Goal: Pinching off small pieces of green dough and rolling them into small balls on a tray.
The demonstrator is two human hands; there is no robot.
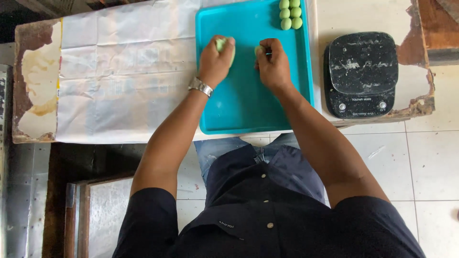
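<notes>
Nearest the camera are the dark shirt and jeans of a seated person, whose forearms reach forward over the desk (124, 71), which is covered in creased white paper. A metal wristwatch (200, 86) sits on the left wrist. The left hand (216, 59) has its fingers curled shut around a larger lump of pale green dough (222, 44) on the teal tray (248, 110). Just beside it, the right hand (272, 62) pinches a small green piece (258, 49) (mostly hidden by the fingertips). Farther back, at the tray's far right corner, lie small green dough balls (290, 13) in a cluster. To the right stands a flour-dusted black kitchen scale (362, 71).
</notes>
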